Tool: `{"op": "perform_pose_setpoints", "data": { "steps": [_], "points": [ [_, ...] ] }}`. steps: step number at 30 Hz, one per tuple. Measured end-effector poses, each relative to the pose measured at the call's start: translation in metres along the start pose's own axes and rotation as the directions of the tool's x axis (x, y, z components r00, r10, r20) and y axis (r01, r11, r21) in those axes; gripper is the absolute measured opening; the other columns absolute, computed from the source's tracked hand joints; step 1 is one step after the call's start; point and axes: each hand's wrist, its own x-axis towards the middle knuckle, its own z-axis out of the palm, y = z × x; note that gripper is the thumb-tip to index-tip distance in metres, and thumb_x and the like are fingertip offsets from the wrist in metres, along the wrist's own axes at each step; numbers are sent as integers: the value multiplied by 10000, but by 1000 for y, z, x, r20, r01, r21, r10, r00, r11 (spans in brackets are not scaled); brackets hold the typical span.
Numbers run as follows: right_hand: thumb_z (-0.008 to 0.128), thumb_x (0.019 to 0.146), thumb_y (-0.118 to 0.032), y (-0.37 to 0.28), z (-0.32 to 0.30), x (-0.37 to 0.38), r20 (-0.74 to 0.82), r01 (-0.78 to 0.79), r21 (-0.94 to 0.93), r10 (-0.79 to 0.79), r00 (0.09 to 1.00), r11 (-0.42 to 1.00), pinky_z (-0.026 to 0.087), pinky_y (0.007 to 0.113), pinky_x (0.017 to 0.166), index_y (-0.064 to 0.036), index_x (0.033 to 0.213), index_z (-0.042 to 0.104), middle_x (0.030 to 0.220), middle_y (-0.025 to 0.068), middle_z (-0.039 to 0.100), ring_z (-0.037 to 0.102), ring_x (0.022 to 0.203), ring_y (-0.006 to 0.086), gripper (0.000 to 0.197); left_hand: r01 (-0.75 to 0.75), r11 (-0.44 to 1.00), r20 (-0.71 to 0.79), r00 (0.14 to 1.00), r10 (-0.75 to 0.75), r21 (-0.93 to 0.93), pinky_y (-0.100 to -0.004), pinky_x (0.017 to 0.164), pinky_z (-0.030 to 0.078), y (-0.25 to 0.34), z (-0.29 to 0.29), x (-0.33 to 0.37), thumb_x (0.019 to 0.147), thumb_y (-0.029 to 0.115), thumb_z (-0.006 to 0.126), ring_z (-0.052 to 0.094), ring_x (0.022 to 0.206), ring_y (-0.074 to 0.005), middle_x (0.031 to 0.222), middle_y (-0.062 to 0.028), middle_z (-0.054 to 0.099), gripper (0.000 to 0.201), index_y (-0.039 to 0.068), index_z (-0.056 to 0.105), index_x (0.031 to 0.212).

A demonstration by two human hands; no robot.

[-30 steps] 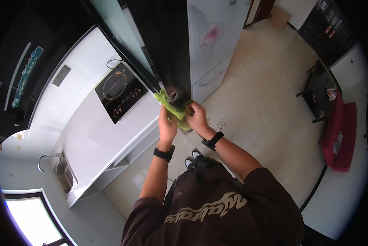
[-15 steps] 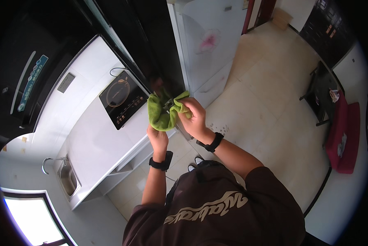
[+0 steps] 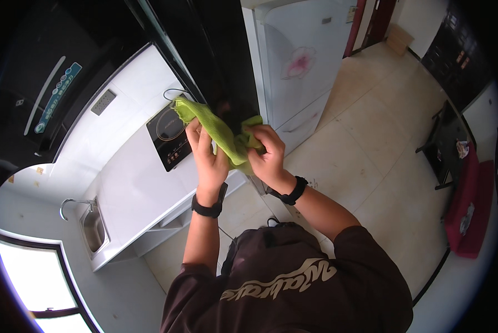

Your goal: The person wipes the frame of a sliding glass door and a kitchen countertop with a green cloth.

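Observation:
A green cloth [image 3: 218,132] is stretched between my two hands in front of a tall glossy black panel [image 3: 221,50]. My left hand [image 3: 209,161] grips its left part, with the fingers bent against the fabric and a loose flap rising above them. On the other side, my right hand [image 3: 269,155] pinches a bunched end of the cloth. Each wrist wears a black band. Whatever lies behind the cloth is hidden. A black induction cooker [image 3: 174,150] sits on the white counter [image 3: 132,183] left of my left hand, partly covered by the cloth.
A white refrigerator [image 3: 299,33] with a pink flower stands right of the black panel. To the left are a steel sink [image 3: 95,233], a faucet [image 3: 74,201] and a wall socket [image 3: 103,102]. A dark table [image 3: 446,139] and a red sofa [image 3: 468,216] stand far right.
The cloth has gone from a bunched loop to a longer stretched shape, its left end raised over the cooker. My left hand has moved up and left; my right hand keeps its hold.

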Motion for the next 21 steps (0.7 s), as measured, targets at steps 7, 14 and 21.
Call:
{"op": "perform_pose_setpoints", "data": {
  "steps": [7,14,21],
  "points": [
    [574,712,92,-6,-2,-6,20,27,-64,-26,999,998,517,364,778,27,1126,635,1013,156,612,624,900,322,423,3,996,35,999,0,-91,-333,914,424,-4,2,0,821,-57,581,520,1029,-263,1111,-118,517,291,-12,577,1108],
    [626,790,50,-7,7,-11,-57,38,-87,-43,997,995,494,310,755,35,1095,647,976,131,618,623,851,238,307,91,978,76,994,-78,-185,-332,848,456,-31,6,-35,804,-13,655,569,959,-283,1032,-127,578,207,-9,622,1008],
    [629,833,36,-7,11,-24,-117,-41,-201,17,993,979,487,298,740,46,1077,640,956,124,621,619,818,220,244,278,901,202,954,-220,-332,-326,884,476,-66,9,-67,826,-51,618,607,1009,-233,1092,-122,631,294,-9,597,1116]
  ]
}}
